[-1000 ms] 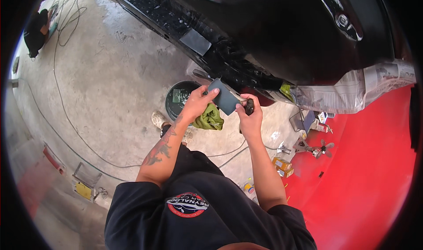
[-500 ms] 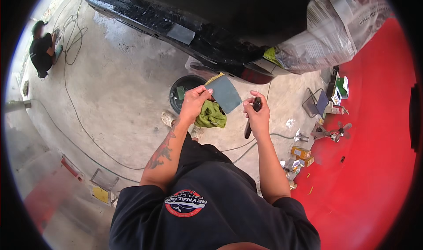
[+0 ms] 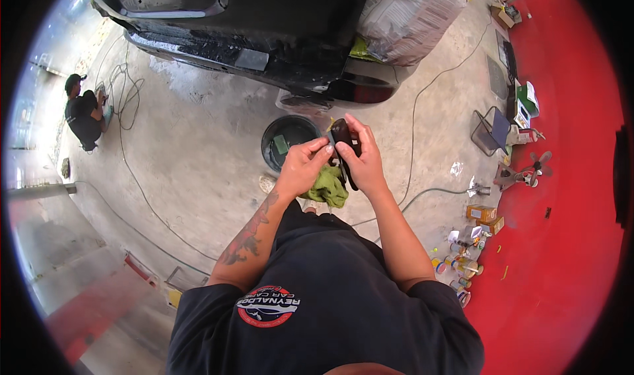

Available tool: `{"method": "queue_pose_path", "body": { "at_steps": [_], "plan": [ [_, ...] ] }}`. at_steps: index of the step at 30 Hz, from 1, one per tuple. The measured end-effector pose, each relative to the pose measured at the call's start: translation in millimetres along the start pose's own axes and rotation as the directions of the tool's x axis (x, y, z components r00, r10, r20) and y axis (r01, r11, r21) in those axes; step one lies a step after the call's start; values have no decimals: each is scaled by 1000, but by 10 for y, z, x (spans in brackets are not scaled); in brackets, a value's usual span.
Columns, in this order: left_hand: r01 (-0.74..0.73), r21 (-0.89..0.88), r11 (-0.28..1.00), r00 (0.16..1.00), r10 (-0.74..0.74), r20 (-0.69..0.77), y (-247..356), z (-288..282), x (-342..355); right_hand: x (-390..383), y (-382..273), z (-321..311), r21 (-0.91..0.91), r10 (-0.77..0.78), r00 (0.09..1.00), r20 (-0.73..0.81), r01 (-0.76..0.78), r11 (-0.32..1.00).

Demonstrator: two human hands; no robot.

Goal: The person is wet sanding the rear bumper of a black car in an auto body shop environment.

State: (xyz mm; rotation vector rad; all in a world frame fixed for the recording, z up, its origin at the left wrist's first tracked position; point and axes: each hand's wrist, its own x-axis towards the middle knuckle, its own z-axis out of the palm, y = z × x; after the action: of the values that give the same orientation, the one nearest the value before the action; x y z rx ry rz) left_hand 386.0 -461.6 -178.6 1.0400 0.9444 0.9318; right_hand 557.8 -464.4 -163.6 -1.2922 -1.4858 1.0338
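Both my hands are together in front of me over the floor. My left hand pinches the edge of a grey sandpaper sheet, seen almost edge-on. My right hand is wrapped round a long black sanding block, which is pressed up against the sheet. A green cloth hangs or lies just below my hands; what bears it is hidden. Beyond my left hand stands a round black basin with a small green pad in it.
A black car body is ahead, partly covered in printed paper, with a grey sheet on its bumper. A person crouches far left near coiled hose. Boxes, a fan and bottles line the red wall.
My hands have come together. The sandpaper, spread flat before, has turned edge-on against the black block. The view has shifted, with the car now appearing farther left.
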Motion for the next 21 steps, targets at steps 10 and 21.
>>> {"method": "queue_pose_path", "body": {
  "at_steps": [10, 21],
  "plan": [
    [-93, 362, 927, 994, 67, 84, 345, 472, -103, -259, 263, -155, 911, 247, 969, 2, -103, 400],
    [2, 424, 906, 989, -64, 132, 434, 617, 62, -376, 337, -398, 463, -104, 987, -123, 149, 874]
  ]
}}
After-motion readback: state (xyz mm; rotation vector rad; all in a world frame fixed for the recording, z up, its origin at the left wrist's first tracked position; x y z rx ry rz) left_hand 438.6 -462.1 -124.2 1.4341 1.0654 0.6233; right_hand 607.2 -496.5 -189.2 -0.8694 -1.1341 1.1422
